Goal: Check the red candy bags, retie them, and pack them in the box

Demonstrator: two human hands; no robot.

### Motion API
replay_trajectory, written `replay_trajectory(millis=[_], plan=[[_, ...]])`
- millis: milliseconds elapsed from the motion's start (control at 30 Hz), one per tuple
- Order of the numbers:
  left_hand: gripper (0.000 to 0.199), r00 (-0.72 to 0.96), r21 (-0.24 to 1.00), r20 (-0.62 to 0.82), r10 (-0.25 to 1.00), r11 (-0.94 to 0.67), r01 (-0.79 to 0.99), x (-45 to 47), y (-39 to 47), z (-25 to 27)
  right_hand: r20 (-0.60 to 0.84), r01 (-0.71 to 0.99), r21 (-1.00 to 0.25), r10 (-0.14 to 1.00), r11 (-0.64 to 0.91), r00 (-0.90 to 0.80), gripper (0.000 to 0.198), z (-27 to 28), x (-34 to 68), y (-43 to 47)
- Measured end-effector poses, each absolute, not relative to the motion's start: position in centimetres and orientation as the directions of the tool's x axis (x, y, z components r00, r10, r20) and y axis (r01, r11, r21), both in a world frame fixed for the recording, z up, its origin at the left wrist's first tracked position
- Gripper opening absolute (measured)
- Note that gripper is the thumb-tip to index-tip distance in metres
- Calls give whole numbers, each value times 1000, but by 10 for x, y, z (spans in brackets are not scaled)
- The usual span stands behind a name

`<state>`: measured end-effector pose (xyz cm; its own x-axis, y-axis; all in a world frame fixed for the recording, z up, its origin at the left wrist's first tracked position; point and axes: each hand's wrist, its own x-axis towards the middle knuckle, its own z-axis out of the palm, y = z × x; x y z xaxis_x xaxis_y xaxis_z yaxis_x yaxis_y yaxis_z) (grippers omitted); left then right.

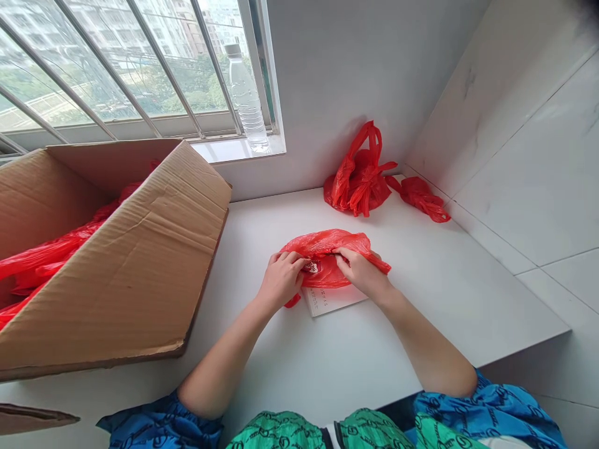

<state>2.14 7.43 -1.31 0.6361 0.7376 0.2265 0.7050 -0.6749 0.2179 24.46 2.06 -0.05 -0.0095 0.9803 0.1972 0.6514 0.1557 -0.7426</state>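
Observation:
Both hands are on a thin red plastic bag [327,240] in the middle of the white tabletop. My left hand [283,274] pinches the bag's left edge, its fingers closed. On the right side, the fingers of my right hand [362,271] are curled closed over the rim. A white booklet or flat box [322,304] with small dark print lies partly under the bag. Between the hands a small patch with dark print [311,267] shows in the red plastic; what it belongs to is unclear.
A large open cardboard box [140,268] holding red plastic bags stands at the left. Toward the wall sit a knotted red bag [358,181] and a smaller red bundle [425,198]. A clear water bottle [248,103] stands on the sill of the barred window.

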Motion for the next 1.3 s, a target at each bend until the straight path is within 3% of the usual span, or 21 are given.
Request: replay_trajectory(millis=[233, 367, 533, 600, 700, 800, 867, 967, 1100, 1200, 1300], plan=[[45, 652, 150, 267, 710, -699, 699, 22, 73, -15, 304, 725, -674, 948, 145, 93, 31, 0, 238, 20], [45, 651, 115, 280, 706, -698, 707, 22, 72, -14, 331, 769, -616, 942, 170, 57, 29, -8, 235, 24], [34, 638, 155, 354, 684, -716, 681, 25, 68, -9, 283, 718, -658, 958, 229, -45, 25, -12, 226, 28], [31, 639, 179, 364, 678, -724, 666, 26, 67, -7, 253, 790, -575, 965, 212, -74, 22, -12, 224, 27], [29, 645, 200, 340, 684, -723, 661, 26, 68, -8, 217, 920, -349, 970, 181, -109, 29, -14, 222, 26], [29, 637, 214, 328, 698, -711, 670, 25, 69, -11, 201, 955, -258, 975, 145, -93, 39, -15, 222, 26], [28, 630, 228, 336, 700, -709, 667, 24, 69, -12, 201, 947, -296, 977, 126, -67, 28, -14, 223, 26], [26, 588, 313, 356, 726, -686, 657, 25, 67, -9, 238, 839, -518, 970, 164, -42, 20, -7, 225, 23], [25, 488, 578, 342, 803, -589, 564, 28, 63, 1, 215, 527, -821, 974, 219, -69, 22, 4, 228, 17], [26, 452, 821, 243, 858, -430, 375, 29, 62, 8, 147, 383, -908, 985, 171, -91, 25, 9, 230, 16], [29, 448, 922, 144, 882, -284, 263, 28, 62, 13, 107, 283, -950, 989, 133, -107, 27, 9, 231, 17]])
